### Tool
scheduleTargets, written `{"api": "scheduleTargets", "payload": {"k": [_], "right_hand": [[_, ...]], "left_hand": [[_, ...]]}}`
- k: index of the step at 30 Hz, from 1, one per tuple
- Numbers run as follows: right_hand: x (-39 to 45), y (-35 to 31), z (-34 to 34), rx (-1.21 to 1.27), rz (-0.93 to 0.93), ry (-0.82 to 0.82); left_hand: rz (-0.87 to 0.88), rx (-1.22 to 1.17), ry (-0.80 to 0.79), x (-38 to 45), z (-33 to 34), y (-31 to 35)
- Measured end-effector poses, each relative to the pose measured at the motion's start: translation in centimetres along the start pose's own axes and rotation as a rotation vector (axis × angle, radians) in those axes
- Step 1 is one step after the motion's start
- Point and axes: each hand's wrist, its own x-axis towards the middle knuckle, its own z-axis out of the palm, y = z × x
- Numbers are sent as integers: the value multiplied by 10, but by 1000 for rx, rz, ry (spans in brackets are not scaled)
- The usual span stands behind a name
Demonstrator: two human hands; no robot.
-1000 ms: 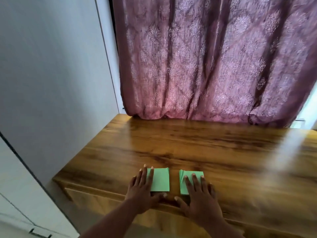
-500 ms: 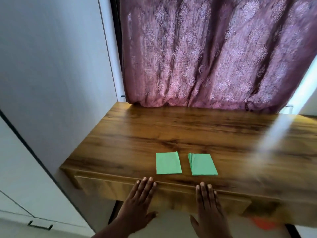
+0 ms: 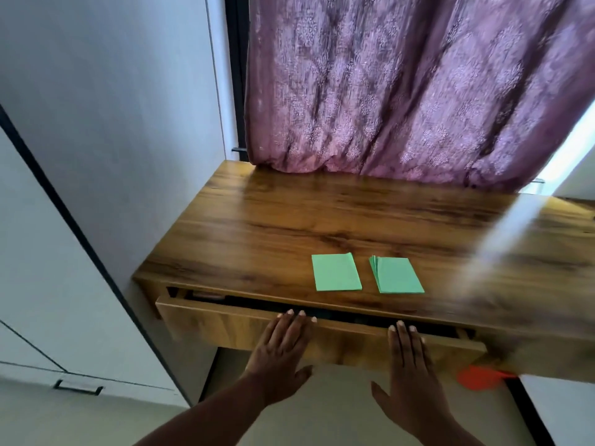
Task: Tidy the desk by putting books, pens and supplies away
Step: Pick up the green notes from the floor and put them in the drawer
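Two green paper stacks lie side by side near the front edge of the wooden desk (image 3: pixel 322 220): the left stack (image 3: pixel 335 272) is flat, the right stack (image 3: pixel 397 275) shows fanned edges. Below the desktop a drawer (image 3: pixel 225 320) stands slightly pulled out, with a dark gap along its top. My left hand (image 3: pixel 280 349) and my right hand (image 3: pixel 410 375) lie flat against the drawer front, fingers straight and fingertips at its top edge. Neither hand holds anything.
A purple patterned curtain (image 3: pixel 402 91) hangs behind the desk. A grey wall and white cabinet with a dark handle (image 3: pixel 78 387) stand at the left. An orange-red object (image 3: pixel 479 376) shows below the desk at the right.
My hands left the green stacks and dropped to the drawer front. The drawer now stands slightly out from the desk. The camera has tilted down and back.
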Motion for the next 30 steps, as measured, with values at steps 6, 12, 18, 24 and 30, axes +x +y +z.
{"api": "scheduleTargets", "payload": {"k": [6,12,18,24,30], "right_hand": [[-15,-3,-24,82,42,78],[1,10,-60,367,132,-88],[1,23,-75,613,162,-518],[-6,22,-87,578,39,-685],[47,40,-100,289,-151,-183]], "left_hand": [[44,-36,137,5,-41,0],[73,-163,-182,25,-79,-1],[28,-132,-407,26,-82,4],[79,-37,-581,26,-75,7],[-69,-8,-479,61,-77,27]]}}
